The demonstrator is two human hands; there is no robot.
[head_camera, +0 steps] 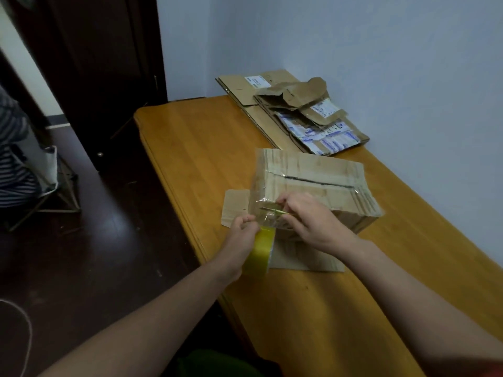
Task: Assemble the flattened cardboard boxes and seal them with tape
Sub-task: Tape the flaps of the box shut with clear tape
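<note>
The brown cardboard box [313, 180] at centre looks taped, the left hand [242, 232] gripping the yellow tape roll [258, 251], the right hand [310, 221] pinching perhaps a thin cutter [275, 210], and the flattened cardboard pile [299, 112] at upper right not yet assembled.

Box labels [324, 133] — print unreadable.

Cardboard box [313, 175], assembled: one. Tape roll [260, 251]: one, in left hand [242, 232]. Thin yellow tool [275, 210]: one, in right hand [313, 221]. Flattened boxes [307, 118]: one stack beyond hands, number untellable.
</note>
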